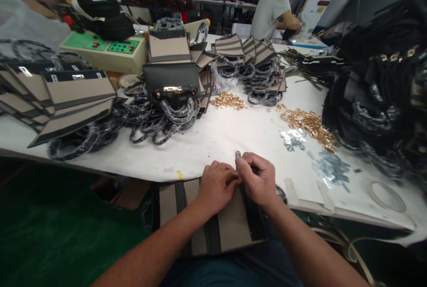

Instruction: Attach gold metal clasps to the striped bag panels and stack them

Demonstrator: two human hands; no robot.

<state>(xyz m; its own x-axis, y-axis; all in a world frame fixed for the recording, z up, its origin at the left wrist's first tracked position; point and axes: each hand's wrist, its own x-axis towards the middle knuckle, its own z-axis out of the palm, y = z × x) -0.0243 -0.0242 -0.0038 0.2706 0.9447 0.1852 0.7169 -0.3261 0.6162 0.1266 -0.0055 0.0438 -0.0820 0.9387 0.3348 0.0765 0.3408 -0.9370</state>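
A beige bag panel (233,225) with dark stripes and a black border lies across my lap, its far part at the table's front edge. My left hand (218,185) rests on it, fingers curled and thumb pinched at the black border. Closed beside it, my right hand (258,176) grips a slim tool with a silvery end (238,155) that sticks out past the thumb. The fingers hide most of this tool and the spot where both hands meet. Part of a plastic-wrapped handle (282,193) shows beyond my right wrist.
Gold-coloured fittings (308,125), shiny small plates (293,139) and grey plates (330,169) lie to the right, near a tape roll (400,198). Stacked bag panels (80,89), a black bag (171,78) and a machine (110,51) stand at left and behind. A co-worker (270,9) stands farther back.
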